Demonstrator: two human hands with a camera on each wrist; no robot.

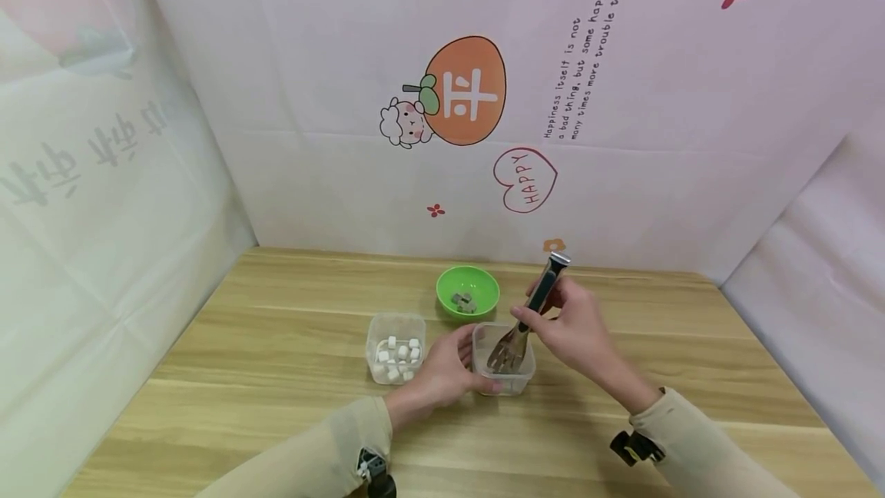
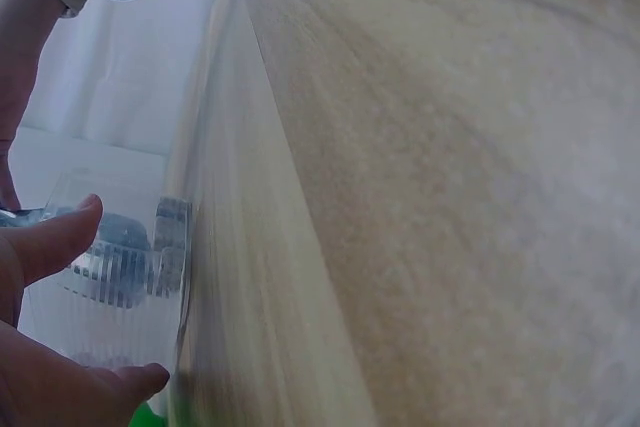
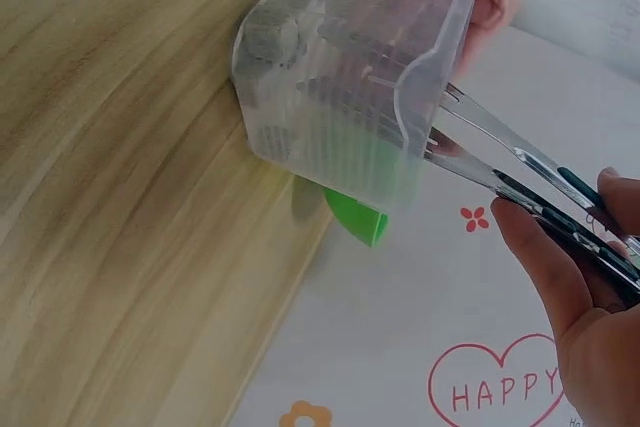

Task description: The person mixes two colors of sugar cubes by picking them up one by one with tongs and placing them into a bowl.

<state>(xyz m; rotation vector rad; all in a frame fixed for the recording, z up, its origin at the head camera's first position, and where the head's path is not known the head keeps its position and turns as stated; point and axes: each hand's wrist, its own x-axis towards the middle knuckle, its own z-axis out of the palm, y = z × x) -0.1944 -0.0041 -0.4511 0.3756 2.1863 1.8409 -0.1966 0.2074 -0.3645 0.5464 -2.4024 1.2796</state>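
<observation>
1. Silver metal tongs with black grips (image 1: 544, 288) are slanting down into a clear, square plastic container (image 1: 525, 376), and we are judging the step in hand to be picking at the grey cubes (image 3: 273, 35) lying at its bottom.
2. Our right hand (image 1: 575, 323) is pinching the tongs, thumb and fingers pressing on opposite sides; the 2 metal arms are standing apart, and we are not managing to tell whether their slotted ends are touching a cube.
3. Our left hand (image 1: 442, 371) is gripping the container on the table, thumb on the near side, the other fingers around its far left side.
4. For the next move, we are reckoning on squeezing the arms evenly around 1 cube while bracing the container against tipping.
5. Just behind, a round green bowl (image 1: 465, 277) is holding a few greyish pieces (image 1: 465, 303); to the left, a 2nd clear plastic tub (image 1: 376, 329) is holding small white cubes (image 1: 403, 353). Both are standing on the light wood-grain table (image 1: 276, 344).
6. The container's walls are hemming in the slotted ends, probably leaving little room for spreading them.
</observation>
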